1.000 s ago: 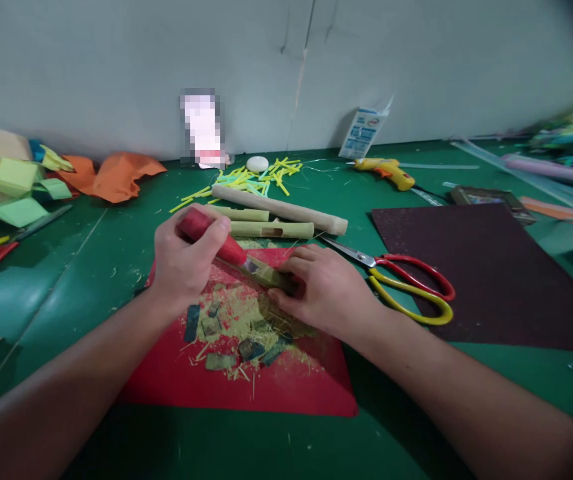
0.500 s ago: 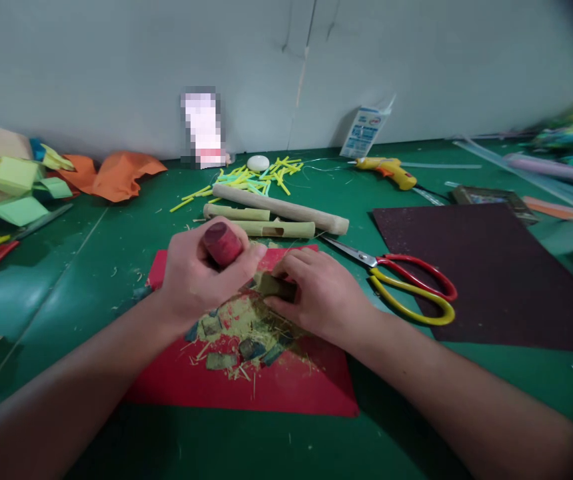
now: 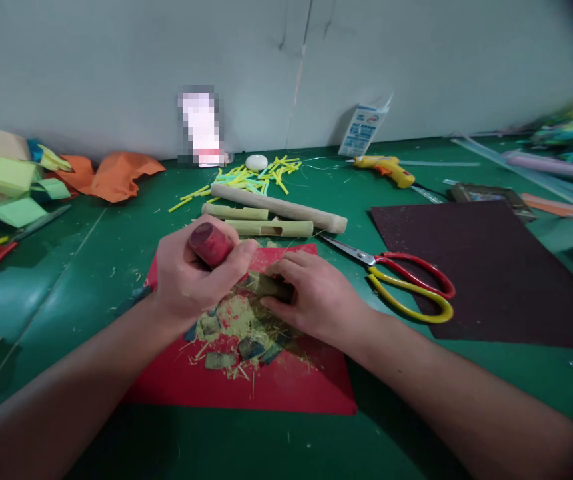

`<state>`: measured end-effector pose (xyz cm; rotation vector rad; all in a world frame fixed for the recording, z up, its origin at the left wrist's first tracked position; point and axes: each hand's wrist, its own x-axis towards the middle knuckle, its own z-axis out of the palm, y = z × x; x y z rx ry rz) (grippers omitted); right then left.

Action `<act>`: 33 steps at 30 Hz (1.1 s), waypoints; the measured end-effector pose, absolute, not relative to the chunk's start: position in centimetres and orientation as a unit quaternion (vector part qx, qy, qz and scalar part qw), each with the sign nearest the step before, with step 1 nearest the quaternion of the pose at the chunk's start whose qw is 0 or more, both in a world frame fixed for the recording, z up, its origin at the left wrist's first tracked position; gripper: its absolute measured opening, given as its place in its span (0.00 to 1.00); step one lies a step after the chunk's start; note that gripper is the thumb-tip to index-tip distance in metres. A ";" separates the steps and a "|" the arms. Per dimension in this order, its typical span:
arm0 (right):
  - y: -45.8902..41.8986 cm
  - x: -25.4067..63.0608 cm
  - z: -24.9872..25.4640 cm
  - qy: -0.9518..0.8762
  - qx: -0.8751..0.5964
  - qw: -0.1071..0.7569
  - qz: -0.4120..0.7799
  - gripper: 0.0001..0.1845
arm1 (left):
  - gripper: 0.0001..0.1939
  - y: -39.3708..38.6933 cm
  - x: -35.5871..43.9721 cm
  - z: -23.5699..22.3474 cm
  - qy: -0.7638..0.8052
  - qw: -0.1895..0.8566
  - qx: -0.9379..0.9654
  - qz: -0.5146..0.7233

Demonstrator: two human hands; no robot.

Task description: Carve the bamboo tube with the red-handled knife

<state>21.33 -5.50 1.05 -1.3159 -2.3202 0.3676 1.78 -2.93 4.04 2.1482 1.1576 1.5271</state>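
Note:
My left hand (image 3: 191, 267) is closed around the thick handle of a red chisel (image 3: 210, 244); its handle end tilts up toward me, and the fingers hide most of its blade. My right hand (image 3: 316, 290) grips a short bamboo piece (image 3: 269, 287), whose left end points toward the tool. Whether the blade touches the bamboo I cannot tell. Both hands are over a red mat (image 3: 236, 397) strewn with pale shavings (image 3: 236, 317) and several dark bark chips (image 3: 250, 348). Behind the hands lie two notched bamboo pieces (image 3: 294, 229) and a long wooden stick (image 3: 281, 208).
Scissors (image 3: 411, 280) with red and yellow handles lie right of my right hand, partly over a dark sheet (image 3: 496, 280). Farther back are a yellow glue gun (image 3: 386, 171), cut yellow straws (image 3: 241, 180) and a small carton (image 3: 364, 130). Folded paper (image 3: 6, 180) fills the left side.
My left hand has turned the chisel from lying low along the bamboo to a steeper tilt, then shifted slightly left. My right hand stays around the bamboo piece.

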 end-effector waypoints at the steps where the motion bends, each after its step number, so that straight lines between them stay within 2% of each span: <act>1: -5.5 21.3 1.1 -0.841 -0.476 0.220 0.133 0.10 | 0.10 -3.0 1.8 4.1 0.403 0.135 0.742 0.518; 8: -5.5 21.3 1.0 -0.840 -0.477 0.215 0.143 0.11 | 0.12 -3.2 2.0 4.7 0.391 0.148 0.764 0.491; 13: -5.4 21.4 0.9 -0.838 -0.477 0.213 0.157 0.14 | 0.14 -2.3 1.9 5.3 0.446 0.187 0.771 0.414; 20: -5.0 21.7 0.9 -0.834 -0.482 0.227 0.144 0.10 | 0.12 -1.3 1.4 6.6 0.485 0.238 0.776 0.327; 24: -4.9 21.8 1.0 -0.833 -0.491 0.217 0.133 0.09 | 0.02 -1.4 1.4 7.3 0.463 0.268 0.786 0.311; 27: -4.8 21.9 1.1 -0.824 -0.508 0.209 0.136 0.09 | 0.05 -1.4 1.3 7.3 0.456 0.307 0.781 0.296; 30: -4.8 22.0 1.1 -0.819 -0.516 0.210 0.138 0.10 | 0.02 -1.4 1.4 7.1 0.431 0.344 0.770 0.323; 33: -4.8 22.1 1.1 -0.819 -0.513 0.211 0.146 0.11 | 0.05 -1.5 1.8 6.6 0.422 0.314 0.769 0.363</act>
